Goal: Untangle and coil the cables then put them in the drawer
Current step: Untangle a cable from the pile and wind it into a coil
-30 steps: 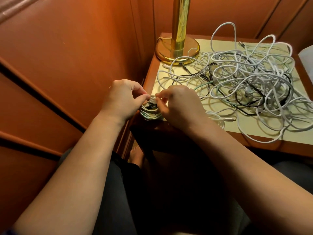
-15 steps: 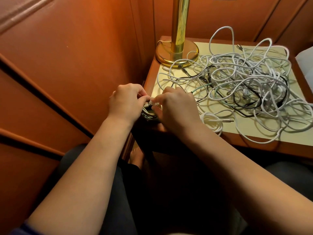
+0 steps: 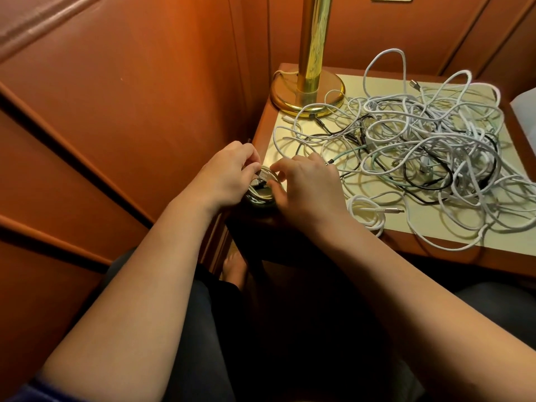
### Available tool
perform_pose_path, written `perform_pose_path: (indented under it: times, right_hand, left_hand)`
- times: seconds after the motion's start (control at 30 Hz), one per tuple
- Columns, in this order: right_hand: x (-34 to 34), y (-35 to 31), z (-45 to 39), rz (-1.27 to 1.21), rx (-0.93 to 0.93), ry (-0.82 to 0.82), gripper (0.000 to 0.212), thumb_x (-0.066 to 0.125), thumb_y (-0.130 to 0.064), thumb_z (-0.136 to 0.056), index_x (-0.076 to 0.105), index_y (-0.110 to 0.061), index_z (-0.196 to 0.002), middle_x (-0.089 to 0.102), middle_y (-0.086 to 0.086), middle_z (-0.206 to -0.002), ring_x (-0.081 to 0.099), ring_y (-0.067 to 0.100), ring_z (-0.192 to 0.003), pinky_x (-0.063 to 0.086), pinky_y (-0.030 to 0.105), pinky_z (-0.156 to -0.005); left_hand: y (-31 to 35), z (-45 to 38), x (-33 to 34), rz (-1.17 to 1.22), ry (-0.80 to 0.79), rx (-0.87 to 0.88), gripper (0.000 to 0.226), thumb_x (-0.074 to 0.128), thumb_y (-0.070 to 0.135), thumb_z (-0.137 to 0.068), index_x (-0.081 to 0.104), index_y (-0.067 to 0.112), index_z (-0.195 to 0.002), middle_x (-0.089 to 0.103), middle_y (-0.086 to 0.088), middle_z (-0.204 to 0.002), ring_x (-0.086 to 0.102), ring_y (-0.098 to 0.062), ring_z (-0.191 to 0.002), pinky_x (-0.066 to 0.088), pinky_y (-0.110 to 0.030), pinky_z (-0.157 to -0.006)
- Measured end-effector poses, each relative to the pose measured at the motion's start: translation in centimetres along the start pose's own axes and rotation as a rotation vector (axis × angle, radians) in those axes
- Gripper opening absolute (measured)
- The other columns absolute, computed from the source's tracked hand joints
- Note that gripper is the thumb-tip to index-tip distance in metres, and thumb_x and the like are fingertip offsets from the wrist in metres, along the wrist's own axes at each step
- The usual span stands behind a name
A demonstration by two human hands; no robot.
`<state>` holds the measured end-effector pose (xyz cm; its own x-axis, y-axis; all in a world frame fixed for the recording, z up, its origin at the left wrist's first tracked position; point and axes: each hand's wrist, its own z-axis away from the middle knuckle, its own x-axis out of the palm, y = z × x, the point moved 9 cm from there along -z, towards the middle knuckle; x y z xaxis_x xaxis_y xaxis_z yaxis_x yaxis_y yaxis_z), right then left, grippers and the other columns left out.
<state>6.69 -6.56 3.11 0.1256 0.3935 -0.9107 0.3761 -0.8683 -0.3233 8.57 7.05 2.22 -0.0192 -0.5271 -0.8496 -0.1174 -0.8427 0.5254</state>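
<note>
A tangled heap of white and black cables is lying on the cream-topped wooden nightstand; a brass lamp base is standing behind-left; a small coiled white cable is sitting before the heap.

At frame centre, the left hand and the right hand both pinch a small coiled bundle of white and dark cable over the near left corner of the wooden nightstand with a pale yellow top. To the right sprawls a tangled heap of white, black and pale green cables. A small coiled white cable lies just right of the right hand. A brass lamp base stands upper centre, against orange padded walls.
</note>
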Motion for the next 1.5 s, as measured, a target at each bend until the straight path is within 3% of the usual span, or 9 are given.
perform_pose_path:
  times: [0.27, 0.5, 0.67, 0.8, 0.87, 0.97, 1.23, 1.37, 1.5]
  right_hand:
    - [0.2, 0.2, -0.1, -0.005, 0.007, 0.004, 0.030, 0.060, -0.046, -0.099, 0.071, -0.029, -0.122, 0.072, -0.005, -0.111, 0.059, 0.028, -0.111, 0.044, 0.044, -0.089]
    - [-0.5, -0.7, 0.2, -0.026, -0.065, 0.123, 0.026, 0.074, -0.040, -0.092, 0.074, -0.034, -0.117, 0.069, -0.003, -0.102, 0.063, 0.027, -0.095, 0.042, 0.041, -0.078]
    - [-0.4, -0.9, 0.1, -0.003, -0.080, 0.147, 0.015, 0.078, -0.033, -0.091, 0.078, -0.034, -0.105, 0.069, -0.005, -0.098, 0.063, 0.025, -0.090, 0.036, 0.037, -0.074]
    - [0.0, -1.0, 0.1, 0.033, -0.089, 0.148, 0.013, 0.075, -0.028, -0.092, 0.078, -0.028, -0.104, 0.068, -0.002, -0.099, 0.062, 0.026, -0.090, 0.042, 0.040, -0.075]
    - [0.2, -1.2, 0.1, 0.062, -0.096, 0.148, 0.012, 0.074, -0.027, -0.092, 0.077, -0.027, -0.104, 0.068, -0.001, -0.100, 0.062, 0.027, -0.091, 0.043, 0.040, -0.075]
    - [0.1, -1.0, 0.0, 0.058, -0.083, 0.145, 0.013, 0.072, -0.032, -0.093, 0.076, -0.029, -0.104, 0.069, -0.004, -0.100, 0.063, 0.026, -0.092, 0.043, 0.040, -0.077]
    - [-0.1, -0.7, 0.5, 0.056, -0.029, 0.154, 0.016, 0.060, -0.036, -0.098, 0.072, -0.028, -0.104, 0.069, -0.003, -0.097, 0.063, 0.026, -0.091, 0.037, 0.040, -0.079]
    - [-0.2, -0.5, 0.5, 0.031, 0.013, 0.145, 0.017, 0.059, -0.039, -0.097, 0.071, -0.028, -0.100, 0.069, -0.004, -0.095, 0.063, 0.026, -0.088, 0.032, 0.040, -0.078]
    - [0.0, -0.4, 0.3, -0.011, 0.024, 0.122, 0.017, 0.058, -0.040, -0.097, 0.069, -0.028, -0.103, 0.068, -0.005, -0.098, 0.063, 0.025, -0.092, 0.039, 0.042, -0.083]
  left_hand:
    - [-0.6, -0.1, 0.7, 0.005, -0.097, -0.127, 0.027, 0.040, 0.029, -0.110, 0.059, 0.012, -0.101, 0.054, -0.005, -0.107, 0.054, -0.022, -0.097, 0.042, -0.036, -0.087]
    - [-4.1, 1.1, 0.6, 0.525, -0.137, -0.558, 0.013, 0.070, 0.028, -0.097, 0.077, 0.017, -0.093, 0.076, -0.009, -0.095, 0.066, -0.019, -0.080, 0.047, -0.026, -0.057]
    - [-4.3, 1.4, -0.2, 0.584, 0.008, -0.617, 0.009, 0.079, 0.019, -0.089, 0.076, 0.016, -0.097, 0.075, -0.005, -0.094, 0.067, -0.016, -0.082, 0.050, -0.025, -0.059]
    - [-4.2, 1.7, 1.1, 0.699, -0.091, -0.712, 0.007, 0.076, 0.014, -0.090, 0.074, 0.009, -0.094, 0.076, -0.011, -0.103, 0.072, -0.020, -0.093, 0.059, -0.039, -0.087]
    - [-4.1, 2.0, 1.2, 0.739, -0.092, -0.749, 0.008, 0.076, 0.015, -0.091, 0.074, 0.008, -0.094, 0.076, -0.009, -0.100, 0.073, -0.020, -0.092, 0.059, -0.037, -0.084]
    - [-4.0, 2.3, 0.7, 0.663, -0.091, -0.729, 0.015, 0.078, 0.021, -0.090, 0.073, 0.007, -0.093, 0.074, -0.008, -0.094, 0.071, -0.018, -0.088, 0.057, -0.030, -0.068]
    - [-4.3, 2.1, -0.6, 0.543, -0.097, -0.551, 0.002, 0.078, 0.012, -0.089, 0.080, 0.011, -0.089, 0.078, -0.015, -0.093, 0.071, -0.019, -0.079, 0.062, -0.031, -0.069]
    - [-3.6, 2.1, -1.2, 0.438, -0.112, -0.369, 0.013, 0.080, 0.011, -0.087, 0.083, 0.022, -0.092, 0.079, 0.001, -0.083, 0.074, -0.015, -0.082, 0.060, -0.033, -0.078]
    - [-3.1, 2.3, -1.6, 0.470, -0.100, -0.326, 0.016, 0.081, 0.007, -0.084, 0.082, 0.019, -0.094, 0.078, -0.002, -0.079, 0.066, -0.002, -0.061, 0.051, -0.020, -0.060]
